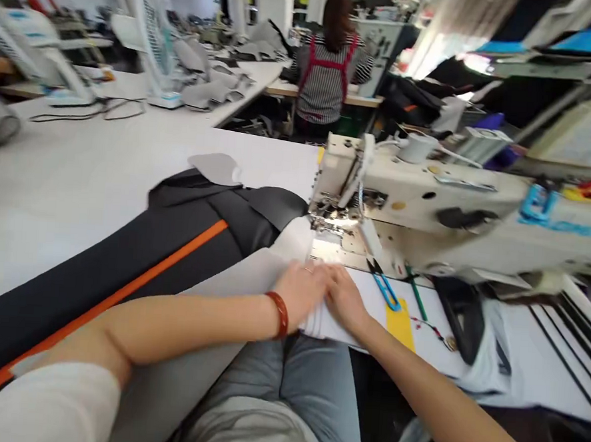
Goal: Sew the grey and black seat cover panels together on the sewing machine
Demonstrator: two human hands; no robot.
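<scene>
My left hand point(302, 293) and my right hand point(345, 299) meet at the front of the sewing machine point(407, 201). Both are closed on the edge of a grey fabric piece point(242, 278), fingertips close together and slightly blurred. The grey piece runs from the machine bed down across my lap. Alongside it on the left lies a long black fabric panel point(174, 240) with an orange stripe point(173, 257). A loose grey cut piece point(216, 168) rests at the panel's far end. Light falls on the needle area point(338, 222), just beyond my hands.
Right of my hands lie blue thread snips point(385, 286), a green pen-like stick point(416, 294), yellow tape point(400, 326) and a black piece point(458, 318). A white fan point(156, 46) stands on the table at the back left. Another person point(327, 69) sits ahead, back turned.
</scene>
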